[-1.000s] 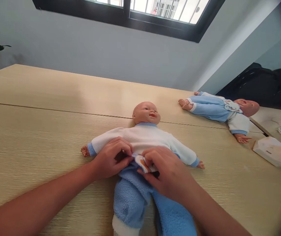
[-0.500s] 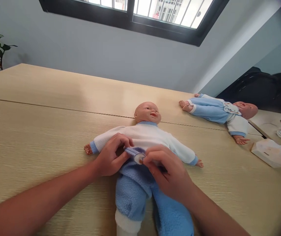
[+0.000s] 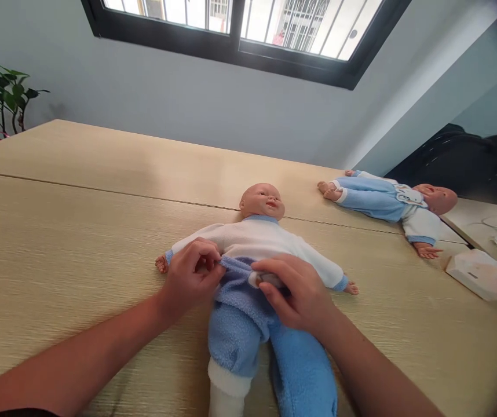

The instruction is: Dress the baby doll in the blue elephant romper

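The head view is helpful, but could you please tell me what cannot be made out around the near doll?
Head view: most of the white patch, covered by the right hand.
Head view: the feet of the near doll, cut off by the bottom edge.
Head view: where exactly the left hand pinches the blue cloth, hidden by its fingers.

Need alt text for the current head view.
Left hand and right hand grip the top of blue pants on a doll lying on its back on a table. Beyond, to the right, a second doll lies near a white box.
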The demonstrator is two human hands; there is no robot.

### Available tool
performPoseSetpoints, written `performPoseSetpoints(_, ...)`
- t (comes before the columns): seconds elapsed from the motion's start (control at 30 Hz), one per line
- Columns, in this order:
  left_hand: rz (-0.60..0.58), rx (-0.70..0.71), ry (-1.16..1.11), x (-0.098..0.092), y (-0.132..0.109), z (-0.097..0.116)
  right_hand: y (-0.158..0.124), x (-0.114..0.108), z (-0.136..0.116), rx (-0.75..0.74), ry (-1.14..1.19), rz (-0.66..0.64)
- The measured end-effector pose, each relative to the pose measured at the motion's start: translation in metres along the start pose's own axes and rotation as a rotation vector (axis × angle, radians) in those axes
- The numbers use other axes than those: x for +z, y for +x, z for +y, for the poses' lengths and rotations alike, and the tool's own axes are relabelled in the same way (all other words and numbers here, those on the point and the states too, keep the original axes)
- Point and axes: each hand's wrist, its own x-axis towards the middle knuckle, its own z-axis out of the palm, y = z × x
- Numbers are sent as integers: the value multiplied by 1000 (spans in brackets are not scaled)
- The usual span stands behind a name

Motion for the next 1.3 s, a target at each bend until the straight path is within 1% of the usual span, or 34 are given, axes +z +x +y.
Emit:
performPoseSetpoints(0.07, 13, -59, 48, 1, -4, 4, 1, 0, -1, 24, 8, -17)
performPoseSetpoints(0.1, -19, -95, 106, 1, -5, 3, 2, -1, -2, 33, 15, -23)
performPoseSetpoints(0.13, -79, -126, 187, 1, -6, 1, 3, -1, -4, 47, 20, -27)
performPoseSetpoints(0.23, -334, -183, 473, -1, -5, -9, 9, -6, -9, 133, 40, -34)
performPoseSetpoints(0.27, -400, -191, 531, -1, -4, -12, 12, -9, -11, 184, 50, -49)
performPoseSetpoints(0.3, -441, -198, 552, -2, -2, -15, 16, -12, -13, 239, 61, -89)
performPoseSetpoints(0.37, -476, -208, 480, -5, 0, -18, 25, -19, -16, 314, 81, -252)
performPoseSetpoints(0.43, -509, -184, 329, -8, 1, -19, 34, -23, -18, 338, 67, -448)
performPoseSetpoints(0.47, -529, -168, 260, -10, 1, -20, 38, -25, -19, 344, 52, -519)
performPoseSetpoints(0.5, -549, -157, 206, -11, 1, -20, 42, -25, -20, 354, 35, -563)
performPoseSetpoints(0.57, -573, -157, 135, -13, 0, -21, 48, -23, -23, 384, 11, -599)
performPoseSetpoints(0.63, -554, -181, 95, -14, 0, -23, 55, -19, -25, 410, 11, -617)
performPoseSetpoints(0.7, -510, -192, 67, -14, 0, -24, 61, -15, -26, 426, 47, -637)
performPoseSetpoints(0.77, -463, -177, 41, -13, 1, -24, 68, -13, -26, 442, 145, -656)
performPoseSetpoints(0.87, -400, -160, -9, -15, 3, -20, 77, -11, -21, 463, 369, -703)
performPoseSetpoints(0.93, -365, -181, 12, -16, 4, -18, 85, -11, -15, 452, 458, -746)
performPoseSetpoints(0.97, -354, -197, 49, -17, 5, -17, 90, -10, -11, 432, 463, -762)
performPoseSetpoints(1.03, -329, -232, 157, -17, 6, -15, 103, -5, -2, 371, 395, -766)
performPoseSetpoints(1.1, -299, -256, 263, -17, 7, -13, 119, 6, 6, 317, 253, -732)
performPoseSetpoints(1.2, -257, -260, 381, -16, 6, -12, 142, 33, 17, 229, -11, -621)
performPoseSetpoints(1.23, -245, -256, 405, -16, 6, -12, 147, 43, 19, 181, -55, -586)
performPoseSetpoints(1.3, -231, -244, 434, -16, 6, -11, 153, 63, 20, 114, -66, -502)
